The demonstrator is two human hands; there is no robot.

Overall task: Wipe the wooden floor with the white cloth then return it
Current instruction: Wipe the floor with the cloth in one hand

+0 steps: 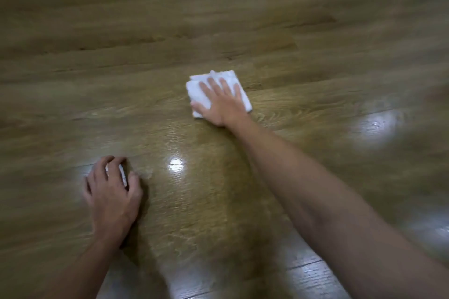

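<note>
We press right hand (220, 102) flat, fingers spread, on white cloth (233, 80) at 12 o'clock; left hand (113, 192), fingers curled, props on wooden floor (218, 177). Folds may bunch if pressure shifts.

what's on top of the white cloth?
The right hand lies flat on the white cloth, fingers spread and straight. Cloth edges show around it; the part under the palm and the wooden floor beneath are covered.
</note>
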